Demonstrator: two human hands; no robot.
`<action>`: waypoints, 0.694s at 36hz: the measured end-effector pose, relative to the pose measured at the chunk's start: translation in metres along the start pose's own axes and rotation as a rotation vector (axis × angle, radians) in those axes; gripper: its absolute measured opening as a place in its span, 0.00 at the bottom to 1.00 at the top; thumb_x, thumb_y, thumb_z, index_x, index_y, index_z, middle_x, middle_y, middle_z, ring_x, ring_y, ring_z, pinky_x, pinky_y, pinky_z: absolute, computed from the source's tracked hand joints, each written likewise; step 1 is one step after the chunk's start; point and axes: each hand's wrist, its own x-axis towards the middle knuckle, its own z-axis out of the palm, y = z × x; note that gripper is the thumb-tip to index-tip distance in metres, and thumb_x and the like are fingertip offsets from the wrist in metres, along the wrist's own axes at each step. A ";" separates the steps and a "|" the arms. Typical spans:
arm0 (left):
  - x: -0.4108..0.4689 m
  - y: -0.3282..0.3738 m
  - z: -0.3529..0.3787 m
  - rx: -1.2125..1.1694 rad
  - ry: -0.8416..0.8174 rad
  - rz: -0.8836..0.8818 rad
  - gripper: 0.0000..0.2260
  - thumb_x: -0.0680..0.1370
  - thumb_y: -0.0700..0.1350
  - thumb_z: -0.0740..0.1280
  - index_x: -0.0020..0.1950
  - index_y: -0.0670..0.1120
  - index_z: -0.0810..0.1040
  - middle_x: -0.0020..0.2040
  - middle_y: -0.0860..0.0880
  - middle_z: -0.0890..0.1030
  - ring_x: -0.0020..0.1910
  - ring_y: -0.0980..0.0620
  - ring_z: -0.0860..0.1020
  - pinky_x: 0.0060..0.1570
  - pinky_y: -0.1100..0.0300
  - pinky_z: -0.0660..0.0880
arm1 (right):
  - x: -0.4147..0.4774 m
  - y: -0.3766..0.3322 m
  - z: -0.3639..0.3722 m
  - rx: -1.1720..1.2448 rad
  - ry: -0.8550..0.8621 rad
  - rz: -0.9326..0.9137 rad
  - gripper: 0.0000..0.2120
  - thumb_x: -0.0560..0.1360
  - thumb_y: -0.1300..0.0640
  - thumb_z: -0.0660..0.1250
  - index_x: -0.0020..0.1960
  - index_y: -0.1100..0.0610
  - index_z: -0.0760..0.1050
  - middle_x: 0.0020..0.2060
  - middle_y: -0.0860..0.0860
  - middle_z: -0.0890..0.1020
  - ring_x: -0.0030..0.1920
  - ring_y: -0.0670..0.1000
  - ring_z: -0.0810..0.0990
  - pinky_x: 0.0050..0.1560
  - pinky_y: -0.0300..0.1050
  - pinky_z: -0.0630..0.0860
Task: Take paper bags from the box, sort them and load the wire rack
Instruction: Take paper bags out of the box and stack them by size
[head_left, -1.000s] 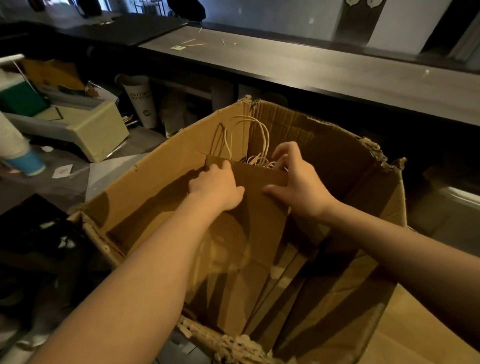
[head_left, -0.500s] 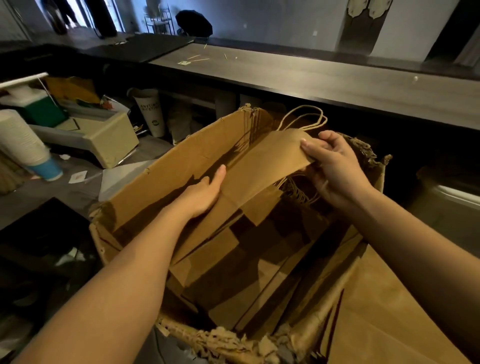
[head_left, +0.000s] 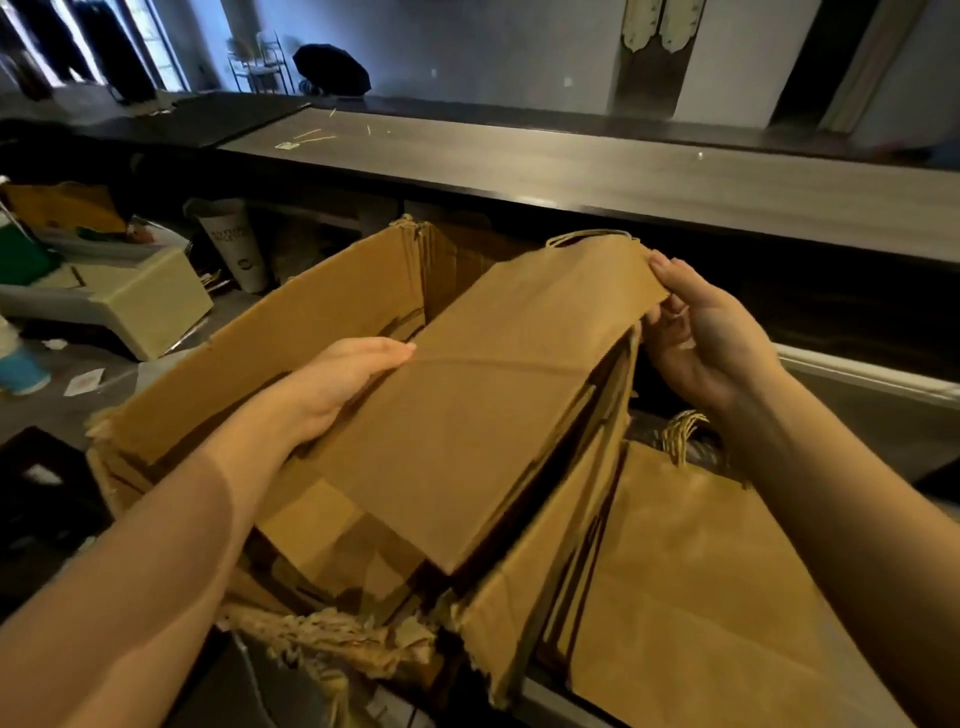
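Bag stack (head_left: 483, 405): folded kraft paper bags, held tilted over the open cardboard box (head_left: 291, 353) (twine handles at the far end).
Left hand (head_left: 337, 384): fingers straight, laid against the stack's left edge.
Right hand (head_left: 711, 338): far corner pinched between thumb and fingers.
Beside box: another flat bag (head_left: 701, 597) was seen to the right.

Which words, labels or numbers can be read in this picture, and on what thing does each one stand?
None can be read with certainty.
The white cup: dark letters and a round mark, too blurred to read.
The paper bags and the box: no print visible.
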 end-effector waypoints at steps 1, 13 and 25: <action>0.001 0.002 0.003 -0.014 0.011 0.040 0.10 0.79 0.50 0.63 0.56 0.50 0.79 0.54 0.48 0.81 0.55 0.48 0.78 0.55 0.53 0.72 | -0.003 -0.004 -0.006 0.004 0.016 -0.002 0.33 0.69 0.61 0.68 0.72 0.60 0.63 0.47 0.54 0.81 0.32 0.44 0.77 0.28 0.32 0.74; -0.008 0.040 0.057 -0.083 0.170 0.273 0.08 0.79 0.51 0.63 0.54 0.51 0.78 0.52 0.50 0.79 0.52 0.49 0.76 0.49 0.56 0.71 | -0.037 -0.028 -0.047 0.014 0.092 -0.011 0.09 0.79 0.57 0.61 0.47 0.57 0.79 0.29 0.48 0.80 0.29 0.42 0.78 0.35 0.35 0.79; -0.028 0.083 0.136 -0.020 0.234 0.505 0.02 0.80 0.46 0.62 0.50 0.52 0.74 0.45 0.55 0.81 0.39 0.63 0.79 0.35 0.71 0.72 | -0.070 -0.018 -0.120 -0.258 0.183 -0.047 0.23 0.71 0.51 0.66 0.65 0.51 0.69 0.54 0.52 0.81 0.48 0.50 0.83 0.41 0.46 0.81</action>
